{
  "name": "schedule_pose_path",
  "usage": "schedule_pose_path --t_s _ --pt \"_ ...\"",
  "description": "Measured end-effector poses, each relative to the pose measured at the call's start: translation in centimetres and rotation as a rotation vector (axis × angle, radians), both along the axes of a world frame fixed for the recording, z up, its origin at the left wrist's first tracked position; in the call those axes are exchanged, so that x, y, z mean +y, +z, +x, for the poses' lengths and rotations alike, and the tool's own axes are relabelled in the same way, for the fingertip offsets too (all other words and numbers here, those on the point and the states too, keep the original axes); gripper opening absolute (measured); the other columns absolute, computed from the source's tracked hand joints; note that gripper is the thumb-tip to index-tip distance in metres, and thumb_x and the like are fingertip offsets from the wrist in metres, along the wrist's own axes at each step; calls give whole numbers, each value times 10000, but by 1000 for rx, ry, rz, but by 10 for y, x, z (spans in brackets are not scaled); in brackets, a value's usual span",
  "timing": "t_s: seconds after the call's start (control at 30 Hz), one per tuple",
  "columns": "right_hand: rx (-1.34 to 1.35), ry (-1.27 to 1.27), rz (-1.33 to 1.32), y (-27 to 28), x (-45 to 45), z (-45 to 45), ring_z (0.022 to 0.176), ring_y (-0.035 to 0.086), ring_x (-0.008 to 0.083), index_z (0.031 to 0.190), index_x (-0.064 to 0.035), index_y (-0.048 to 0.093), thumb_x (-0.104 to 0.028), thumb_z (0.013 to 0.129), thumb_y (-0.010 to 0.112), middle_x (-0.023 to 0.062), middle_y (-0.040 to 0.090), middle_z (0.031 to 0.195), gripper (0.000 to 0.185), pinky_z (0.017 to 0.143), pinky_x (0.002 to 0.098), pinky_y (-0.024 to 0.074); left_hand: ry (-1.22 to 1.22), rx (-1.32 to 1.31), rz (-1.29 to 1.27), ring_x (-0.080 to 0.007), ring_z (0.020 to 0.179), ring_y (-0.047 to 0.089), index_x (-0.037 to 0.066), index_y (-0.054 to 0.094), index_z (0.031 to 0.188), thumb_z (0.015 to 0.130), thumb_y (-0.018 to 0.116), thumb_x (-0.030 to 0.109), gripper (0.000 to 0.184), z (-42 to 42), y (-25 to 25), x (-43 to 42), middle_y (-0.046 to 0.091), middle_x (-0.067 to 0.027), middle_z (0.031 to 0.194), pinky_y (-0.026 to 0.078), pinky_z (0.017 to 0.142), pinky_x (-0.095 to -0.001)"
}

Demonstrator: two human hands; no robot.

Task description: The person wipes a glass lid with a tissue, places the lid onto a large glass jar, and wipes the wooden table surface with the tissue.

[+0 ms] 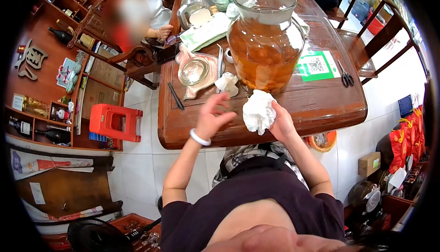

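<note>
My right hand [283, 122] grips a crumpled white tissue [259, 112] above the near edge of the wooden table [316, 110]. My left hand [215, 114] is raised to the left of the tissue, fingers apart and holding nothing, with a white bangle on the wrist. Just beyond the tissue stands a large glass jar [266, 50] of amber liquid with round pieces in it; no lid is on its mouth. A second crumpled tissue [227, 83] lies left of the jar. Beside it, a round glass lid [194, 72] rests on a pink cloth [206, 87].
A black pen [175, 96] lies at the table's left. Scissors [346, 74] and a green QR-code card [317, 66] are right of the jar. A glass teapot [193, 9] stands behind. Another person [158, 11] sits far left, near a red stool [116, 122].
</note>
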State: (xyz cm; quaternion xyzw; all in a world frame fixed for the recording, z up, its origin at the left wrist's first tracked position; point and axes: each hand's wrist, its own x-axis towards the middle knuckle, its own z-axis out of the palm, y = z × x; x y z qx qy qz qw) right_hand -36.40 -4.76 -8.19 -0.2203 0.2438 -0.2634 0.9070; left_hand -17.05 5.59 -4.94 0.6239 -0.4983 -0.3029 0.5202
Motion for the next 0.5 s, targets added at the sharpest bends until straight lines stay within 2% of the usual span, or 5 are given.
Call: schedule_pose_path --t_s 0.07,0.17,0.27,0.33,0.5 --pt "-8 18 9 1 5 5 1084 493 213 1242 1 360 -279 940 296 95 496 1192 417 900 358 397 -88 -29 18 -138 944 515 71 525 1145 650 703 27 528 -29 10 -2 456 -79 1170 479 727 -252" --pt "-27 38 34 -2 9 8 1060 506 210 1224 0 375 -261 940 310 98 506 1168 391 889 356 405 -90 -63 39 -139 953 525 38 534 1121 684 673 6 460 -32 -15 -7 501 -82 1130 491 703 -266" --pt "-15 22 67 1 8 10 1022 527 205 1201 -3 395 -217 938 335 96 521 1136 345 864 350 423 -46 660 150 -150 887 581 -30 528 1091 788 557 -10 305 -20 -31 -9 590 -96 1014 496 708 -277" --pt "37 18 34 0 8 11 985 543 192 1186 1 411 -192 920 394 87 536 1109 328 846 333 432 -14 1030 208 -138 777 604 0 546 1073 824 537 50 254 -18 -19 -9 612 -68 909 486 645 -242" --pt "78 74 -145 -8 12 15 920 559 155 1137 29 455 -127 862 510 89 567 1038 321 804 298 444 -165 1145 359 -151 794 607 -22 535 1062 834 511 74 249 -16 -41 -2 609 -84 952 494 669 -273"
